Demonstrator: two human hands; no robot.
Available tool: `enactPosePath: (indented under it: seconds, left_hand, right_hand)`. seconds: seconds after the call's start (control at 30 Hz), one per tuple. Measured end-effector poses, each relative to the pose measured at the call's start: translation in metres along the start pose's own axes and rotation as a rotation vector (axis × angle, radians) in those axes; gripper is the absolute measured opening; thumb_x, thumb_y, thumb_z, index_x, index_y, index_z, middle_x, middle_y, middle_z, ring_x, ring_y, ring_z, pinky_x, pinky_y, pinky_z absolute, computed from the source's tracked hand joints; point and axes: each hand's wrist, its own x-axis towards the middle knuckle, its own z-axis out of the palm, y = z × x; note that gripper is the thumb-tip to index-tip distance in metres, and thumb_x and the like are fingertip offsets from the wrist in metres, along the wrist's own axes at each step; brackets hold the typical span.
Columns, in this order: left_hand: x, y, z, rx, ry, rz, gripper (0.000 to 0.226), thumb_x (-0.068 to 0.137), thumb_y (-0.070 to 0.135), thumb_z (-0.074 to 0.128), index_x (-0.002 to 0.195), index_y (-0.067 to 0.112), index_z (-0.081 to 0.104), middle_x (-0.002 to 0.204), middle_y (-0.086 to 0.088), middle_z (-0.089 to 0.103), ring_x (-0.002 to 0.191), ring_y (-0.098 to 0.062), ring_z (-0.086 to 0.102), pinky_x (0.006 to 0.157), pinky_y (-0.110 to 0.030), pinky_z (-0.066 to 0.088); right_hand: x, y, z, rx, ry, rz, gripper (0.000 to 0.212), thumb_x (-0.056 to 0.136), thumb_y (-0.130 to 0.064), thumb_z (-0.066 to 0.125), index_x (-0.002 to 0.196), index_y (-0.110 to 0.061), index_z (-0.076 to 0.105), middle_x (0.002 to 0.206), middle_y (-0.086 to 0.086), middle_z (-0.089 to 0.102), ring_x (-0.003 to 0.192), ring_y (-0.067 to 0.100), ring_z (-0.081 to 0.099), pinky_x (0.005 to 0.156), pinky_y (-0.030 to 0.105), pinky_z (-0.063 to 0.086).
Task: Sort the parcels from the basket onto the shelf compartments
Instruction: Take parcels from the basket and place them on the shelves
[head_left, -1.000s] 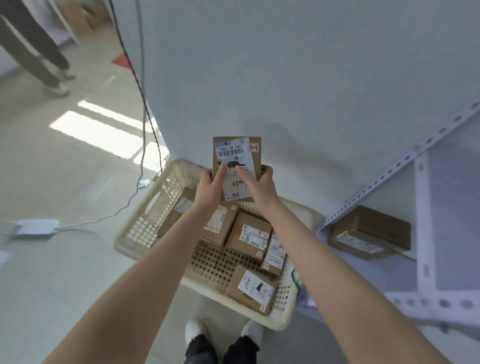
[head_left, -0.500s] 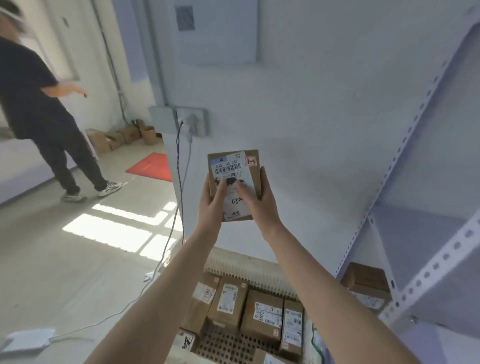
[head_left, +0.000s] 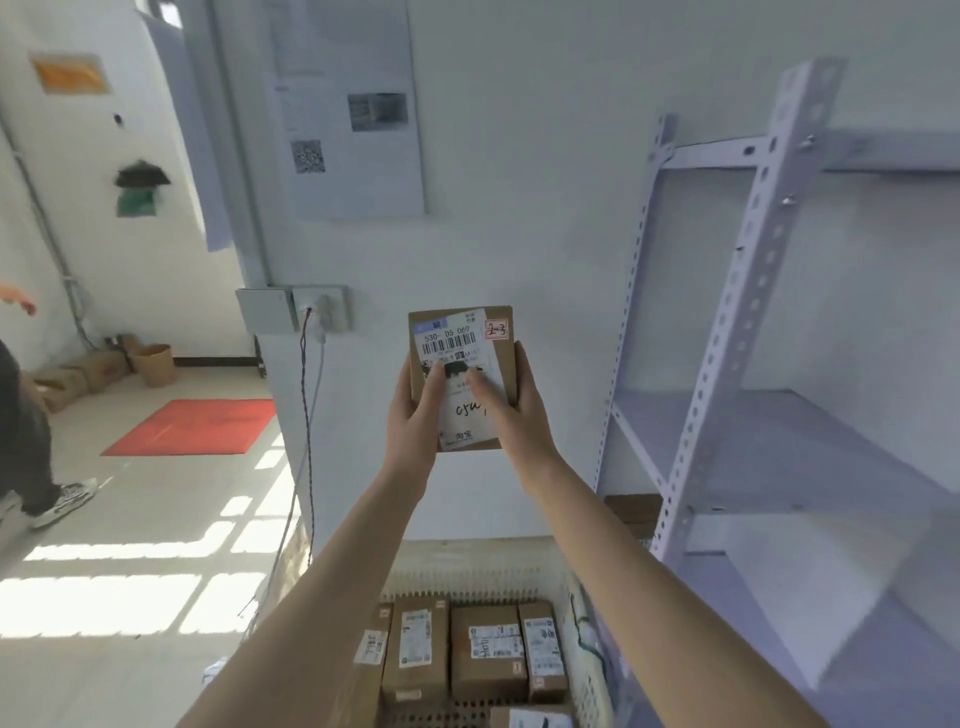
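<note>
A small brown cardboard parcel (head_left: 462, 332) with a white barcode label and a red-marked sticker is held up in front of me at chest height. My left hand (head_left: 413, 415) grips its left edge and my right hand (head_left: 514, 410) grips its right edge, thumbs on the label. Below, the cream perforated basket (head_left: 467, 571) holds several brown parcels (head_left: 485, 649) lying side by side. The pale metal shelf (head_left: 727, 415) stands at the right with bare boards; one brown parcel (head_left: 631, 512) lies on its low board.
A white wall is straight ahead with a poster (head_left: 358, 109) and a socket box (head_left: 291, 309) with a hanging cable. A red mat (head_left: 192, 426) and cardboard boxes (head_left: 78, 371) lie on the floor at left. A person's leg and shoe (head_left: 57, 501) are at the far left.
My view has tilted upward from the basket toward the wall and shelf. Both hands have kept the parcel and raised it higher.
</note>
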Motion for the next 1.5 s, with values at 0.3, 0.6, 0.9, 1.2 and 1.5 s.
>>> enactPosePath:
  seconds: [0.3,0.6,0.9,1.2,1.5]
  left_hand:
    - [-0.029,0.006,0.064,-0.042,-0.123,0.0,0.027,0.103,0.026,0.046,0.128,0.025,0.055,0.102,0.016,0.071,0.092,0.0,0.069,0.067,-0.018,0.055]
    - [-0.071,-0.012,0.161,-0.043,-0.228,-0.053,0.031,0.103,0.027,0.045,0.133,0.023,0.053,0.116,0.004,0.069,0.101,-0.011,0.069,0.07,-0.022,0.056]
    - [-0.118,-0.029,0.263,-0.056,-0.257,-0.053,0.029,0.103,0.025,0.046,0.13,0.021,0.054,0.116,-0.001,0.07,0.103,-0.016,0.069,0.079,-0.03,0.058]
    - [-0.178,-0.064,0.402,-0.114,-0.396,-0.136,0.032,0.102,0.028,0.048,0.134,0.02,0.051,0.122,-0.003,0.068,0.11,-0.021,0.066,0.089,-0.041,0.056]
    - [-0.201,-0.097,0.548,-0.166,-0.616,-0.193,0.024,0.103,0.025,0.048,0.126,0.027,0.055,0.115,0.005,0.07,0.106,-0.016,0.068,0.089,-0.037,0.057]
  right_hand:
    - [-0.031,-0.03,-0.061,-0.051,0.103,-0.04,0.047,0.093,-0.029,0.066,0.136,-0.028,0.047,0.123,-0.004,0.067,0.108,0.018,0.068,0.092,0.048,0.056]
    - [-0.07,-0.043,-0.166,-0.028,0.187,-0.009,0.047,0.095,-0.022,0.064,0.138,-0.025,0.046,0.125,-0.001,0.066,0.107,0.019,0.068,0.084,0.036,0.059]
    - [-0.111,-0.063,-0.273,-0.054,0.218,-0.032,0.046,0.095,-0.022,0.064,0.137,-0.019,0.046,0.126,0.002,0.066,0.109,0.019,0.067,0.084,0.034,0.058]
    - [-0.173,-0.085,-0.415,-0.03,0.354,-0.003,0.045,0.096,-0.015,0.062,0.139,-0.018,0.046,0.127,0.005,0.066,0.114,0.022,0.065,0.092,0.04,0.056]
    - [-0.204,-0.097,-0.551,-0.121,0.603,0.013,0.046,0.094,-0.024,0.065,0.136,-0.028,0.046,0.125,0.0,0.066,0.109,0.022,0.068,0.086,0.05,0.058]
